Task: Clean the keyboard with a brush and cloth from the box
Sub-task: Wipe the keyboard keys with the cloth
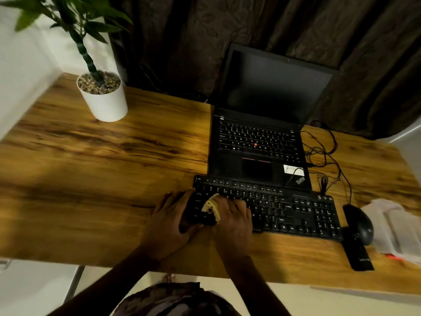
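Cloth (213, 207) on keyboard (296, 210); laptop (257, 142) behind; mouse (360, 224), box (396, 245) right.

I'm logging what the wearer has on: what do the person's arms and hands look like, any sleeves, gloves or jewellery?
Both forearms are bare, with no sleeves in view. The left hand and right hand are ungloved. No watch or ring shows, though the picture is dim and blurred.

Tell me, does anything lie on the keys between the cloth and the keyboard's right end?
Nothing visible does. Right of the cloth, which the right hand holds, the keyboard keys lie bare; the mouse rests beyond its right end.
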The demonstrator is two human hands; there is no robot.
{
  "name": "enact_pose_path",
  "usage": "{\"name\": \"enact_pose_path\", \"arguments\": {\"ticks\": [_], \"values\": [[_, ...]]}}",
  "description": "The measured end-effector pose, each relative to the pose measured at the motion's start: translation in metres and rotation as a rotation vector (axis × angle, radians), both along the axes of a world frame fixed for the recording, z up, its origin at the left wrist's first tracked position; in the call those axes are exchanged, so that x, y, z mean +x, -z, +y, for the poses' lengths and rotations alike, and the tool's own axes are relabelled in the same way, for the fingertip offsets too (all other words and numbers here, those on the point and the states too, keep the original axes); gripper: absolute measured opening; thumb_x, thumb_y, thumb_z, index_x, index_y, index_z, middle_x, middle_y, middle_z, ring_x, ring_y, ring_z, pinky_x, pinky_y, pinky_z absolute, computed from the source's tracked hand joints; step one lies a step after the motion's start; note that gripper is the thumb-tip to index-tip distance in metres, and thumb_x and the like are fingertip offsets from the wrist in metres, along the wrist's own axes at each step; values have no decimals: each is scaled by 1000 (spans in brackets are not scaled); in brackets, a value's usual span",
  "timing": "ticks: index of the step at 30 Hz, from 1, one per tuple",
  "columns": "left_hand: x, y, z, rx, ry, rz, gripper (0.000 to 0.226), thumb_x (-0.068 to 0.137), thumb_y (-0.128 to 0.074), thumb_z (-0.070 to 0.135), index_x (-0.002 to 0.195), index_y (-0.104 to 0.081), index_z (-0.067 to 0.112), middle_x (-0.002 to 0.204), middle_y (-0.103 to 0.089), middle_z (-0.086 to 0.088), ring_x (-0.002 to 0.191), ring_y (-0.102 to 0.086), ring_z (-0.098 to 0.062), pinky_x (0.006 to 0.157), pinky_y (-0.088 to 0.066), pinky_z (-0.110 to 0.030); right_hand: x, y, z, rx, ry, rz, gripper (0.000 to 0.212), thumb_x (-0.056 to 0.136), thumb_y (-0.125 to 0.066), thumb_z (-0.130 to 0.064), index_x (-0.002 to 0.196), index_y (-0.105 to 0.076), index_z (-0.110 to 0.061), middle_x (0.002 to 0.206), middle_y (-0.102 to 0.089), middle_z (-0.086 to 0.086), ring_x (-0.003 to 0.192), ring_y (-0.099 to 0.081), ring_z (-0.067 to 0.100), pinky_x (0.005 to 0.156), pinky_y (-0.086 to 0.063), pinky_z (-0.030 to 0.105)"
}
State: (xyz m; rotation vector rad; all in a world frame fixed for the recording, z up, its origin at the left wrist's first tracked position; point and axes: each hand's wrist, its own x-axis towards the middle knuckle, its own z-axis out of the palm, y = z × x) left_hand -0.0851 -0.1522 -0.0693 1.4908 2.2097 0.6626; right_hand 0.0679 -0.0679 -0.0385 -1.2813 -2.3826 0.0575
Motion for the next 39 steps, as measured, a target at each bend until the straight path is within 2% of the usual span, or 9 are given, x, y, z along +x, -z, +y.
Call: {"name": "enact_pose_path", "arguments": {"ticks": [3, 8, 16, 20, 23, 26, 30, 32, 39], "values": [[-1, 0, 0, 0, 4, -2, 95, 75, -32, 91, 154, -4, 45, 159, -27, 8, 148, -18, -25, 112, -32, -57, 3, 0, -1, -2, 9, -2, 32, 73, -57, -17, 103, -68, -19, 91, -70, 0, 93, -51, 21, 70, -49, 36], [-2, 2, -1, -3, 14, -24, 102, 70, -28, 96, 155, -11, 42, 160, -28, 7, 148, -19, -26, 112, -33, -56, -35, 1, -8, -92, -65, -18, 52, 58, -80, -6, 107, -67, -19, 94, -71, -2, 93, -55, 20, 73, -53, 36], [-4, 3, 2, -26, 22, -17, 102, 72, -35, 92, 156, -10, 39, 161, -23, 9, 149, -17, -25, 115, -29, -53, -36, 2, -1, -148, -212, 14, 50, 65, -70, 0, 111, -65, -19, 102, -71, -3, 90, -57, 21, 71, -53, 36], [-6, 8, 3, -19, -7, -47, 107, 70, -49, 85, 156, -16, 31, 160, -27, 6, 146, -24, -26, 111, -34, -56, -41, -5, 2, -143, -283, -18, 49, 67, -72, -6, 112, -64, -24, 103, -71, -8, 90, -51, 18, 71, -46, 32], [-3, 2, 3, -17, -47, -62, 111, 68, -45, 88, 157, -11, 31, 158, -31, 1, 146, -23, -25, 112, -34, -52, -39, -8, 13, -118, -288, -42, 45, 68, -65, -8, 108, -66, -26, 104, -70, -10, 91, -48, 18, 73, -37, 30], [-1, -4, 2, 4, -38, -45, 108, 71, -42, 90, 157, -8, 33, 157, -34, -1, 145, -24, -26, 110, -32, -50, -33, -7, 21, -39, -276, -67, 47, 65, -73, -4, 106, -67, -25, 105, -70, -9, 90, -50, 20, 72, -31, 30], [1, -5, 2, 22, -32, -36, 104, 75, -48, 86, 156, -7, 36, 156, -34, 0, 145, -25, -25, 112, -30, -49, -17, -7, 25, 17, -140, -13, 47, 68, -57, 9, 102, -71, -20, 101, -73, -5, 88, -54, 23, 70, -38, 32], [0, -4, 1, 26, -30, -34, 103, 75, -49, 86, 156, -8, 35, 157, -32, 1, 145, -24, -25, 114, -30, -50, -17, -8, 22, -6, -84, -1, 50, 65, -60, 13, 101, -71, -19, 98, -73, -2, 87, -53, 24, 67, -41, 34], [-2, 0, 2, 22, -33, -26, 104, 74, -44, 83, 156, -15, 27, 155, -36, -3, 143, -29, -30, 112, -33, -49, -47, -6, 14, -101, -162, -54, 46, 70, -55, -1, 107, -69, -24, 103, -70, -8, 92, -51, 21, 73, -45, 35]]}}
